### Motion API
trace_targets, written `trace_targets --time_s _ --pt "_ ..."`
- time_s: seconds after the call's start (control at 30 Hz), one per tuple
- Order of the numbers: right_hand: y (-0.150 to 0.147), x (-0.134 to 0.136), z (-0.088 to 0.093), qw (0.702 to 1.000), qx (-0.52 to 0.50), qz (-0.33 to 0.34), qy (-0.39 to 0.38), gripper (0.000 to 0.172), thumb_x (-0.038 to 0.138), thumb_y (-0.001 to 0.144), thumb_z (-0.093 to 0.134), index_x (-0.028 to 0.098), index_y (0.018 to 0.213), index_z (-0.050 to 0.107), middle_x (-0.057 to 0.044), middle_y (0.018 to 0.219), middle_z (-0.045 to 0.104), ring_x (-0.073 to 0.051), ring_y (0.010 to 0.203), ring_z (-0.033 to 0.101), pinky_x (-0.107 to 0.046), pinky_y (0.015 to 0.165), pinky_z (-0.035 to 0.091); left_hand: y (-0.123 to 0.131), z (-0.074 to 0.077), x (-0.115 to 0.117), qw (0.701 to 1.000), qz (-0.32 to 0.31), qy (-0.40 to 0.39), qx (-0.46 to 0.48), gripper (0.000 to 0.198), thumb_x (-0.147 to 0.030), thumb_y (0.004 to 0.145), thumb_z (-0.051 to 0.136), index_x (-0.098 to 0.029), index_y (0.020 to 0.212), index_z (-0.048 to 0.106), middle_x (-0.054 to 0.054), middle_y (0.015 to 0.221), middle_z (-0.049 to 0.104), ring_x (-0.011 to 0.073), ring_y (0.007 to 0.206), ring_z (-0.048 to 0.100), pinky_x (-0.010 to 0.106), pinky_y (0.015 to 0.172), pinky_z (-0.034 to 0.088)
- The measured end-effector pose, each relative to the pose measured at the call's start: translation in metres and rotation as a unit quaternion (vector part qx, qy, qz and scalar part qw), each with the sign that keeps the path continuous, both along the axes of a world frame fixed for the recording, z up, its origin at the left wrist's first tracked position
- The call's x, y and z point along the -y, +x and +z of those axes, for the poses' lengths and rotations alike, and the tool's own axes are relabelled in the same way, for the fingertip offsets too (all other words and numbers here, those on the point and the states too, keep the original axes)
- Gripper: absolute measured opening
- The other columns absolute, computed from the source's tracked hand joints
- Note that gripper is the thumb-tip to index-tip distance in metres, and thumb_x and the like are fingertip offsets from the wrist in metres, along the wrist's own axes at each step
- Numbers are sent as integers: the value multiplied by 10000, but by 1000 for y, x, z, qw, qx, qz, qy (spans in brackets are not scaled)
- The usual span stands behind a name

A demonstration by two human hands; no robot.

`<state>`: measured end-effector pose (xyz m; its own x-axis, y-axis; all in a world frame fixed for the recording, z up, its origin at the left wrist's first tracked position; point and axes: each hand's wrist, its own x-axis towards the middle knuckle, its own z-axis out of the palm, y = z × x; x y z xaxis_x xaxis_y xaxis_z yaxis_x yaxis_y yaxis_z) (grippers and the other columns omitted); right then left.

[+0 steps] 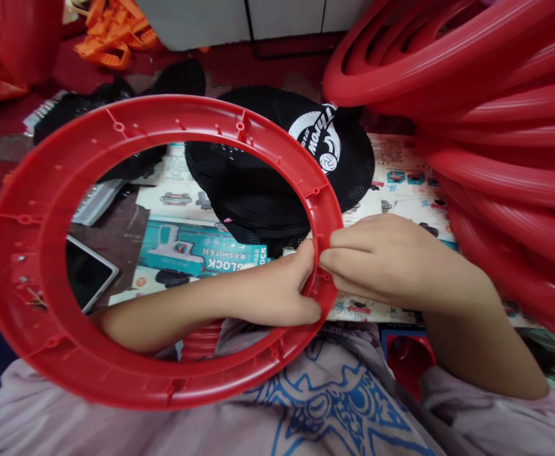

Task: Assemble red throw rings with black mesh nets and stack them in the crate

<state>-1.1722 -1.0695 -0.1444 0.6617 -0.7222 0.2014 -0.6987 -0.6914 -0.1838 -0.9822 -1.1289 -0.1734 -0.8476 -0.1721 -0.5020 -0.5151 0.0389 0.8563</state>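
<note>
A large red plastic ring [92, 380] is tilted in front of my body, its ribbed, hollow side towards me. My left arm passes through its opening, and my left hand [289, 294] grips the right part of the rim, thumb and fingers closed round it. At that same spot my right hand [376, 259] has its fingers pinched together against the channel; whatever they hold is hidden. Several small metal pieces, seemingly screws [23, 278], lie in the channel on the left. Behind the ring a black mesh fabric piece [353, 171] with white print lies on a printed cardboard sheet [163, 202].
Stacked red rings [495, 152] rise at the right. Orange plastic parts [116, 31] are heaped at the back left. A dark-screened device with a white edge [90, 272] shows through the ring. A red container [407, 358] is low at the right, and a pale cabinet [201, 22] stands behind.
</note>
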Motion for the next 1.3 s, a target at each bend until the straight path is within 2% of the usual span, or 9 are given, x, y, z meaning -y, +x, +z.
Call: trace_targets --time_s 0.17,0.3,0.47,0.57,0.67,0.8,0.97,1.1,1.3 --pt "-2 -1 -1 1000 -7 1 6 280 139 930 428 163 686 563 6 628 493 -133 557 357 -293 528 176 0 -1 0 1000 10 -6 -23 697 -180 663 559 -164 1300 275 96 1142 538 249 996 586 380 820 527" --pt "-4 2 -2 1000 5 12 16 274 137 926 446 154 685 575 3 633 504 -128 555 351 -285 522 171 0 0 0 1000 -6 -15 -13 771 -170 667 568 -191 1364 238 76 1084 558 217 894 596 326 727 526" --pt "0 12 -1 989 -16 -18 147 202 185 887 517 141 720 622 -2 671 554 -110 579 381 -258 528 199 2 2 -2 999 -13 -16 31 748 -173 683 584 -193 1353 253 58 1021 577 218 859 602 331 707 529" --pt "3 14 1 982 -20 -64 176 205 198 857 540 142 679 625 -4 637 551 -109 582 407 -256 532 191 3 3 -1 1000 -8 -11 17 680 -168 689 592 -192 1305 304 45 1021 562 201 872 586 331 751 533" --pt "1 13 1 983 7 -113 143 195 207 849 549 145 689 642 -11 650 563 -111 586 437 -259 531 181 3 3 0 1000 0 -24 8 654 -161 682 595 -192 1277 324 49 1057 534 204 916 570 344 805 527" --pt "-7 9 -1 985 13 -166 54 208 292 880 578 141 769 668 -21 700 581 -115 601 456 -258 538 183 3 3 1 1000 -8 -9 20 633 -174 699 598 -209 1265 315 46 1051 509 213 922 565 369 815 521" --pt "-11 6 -6 988 30 -153 -23 243 265 940 493 156 790 650 -12 717 566 -112 582 433 -262 525 186 2 4 0 999 -24 32 7 741 -141 705 591 -253 1341 226 14 977 483 199 873 550 349 754 515" --pt "-10 7 -9 989 48 -137 -31 219 182 931 462 163 815 647 -7 759 578 -109 604 435 -262 526 197 1 3 -1 998 -23 56 -11 713 -115 698 579 -228 1318 244 -2 929 465 162 810 511 310 708 496" --pt "-11 8 -9 989 90 -119 -1 228 139 918 439 163 833 649 -6 793 591 -106 641 459 -247 547 247 2 3 -1 996 -27 79 -22 731 -115 705 585 -235 1330 226 -7 913 474 147 785 508 278 674 489"
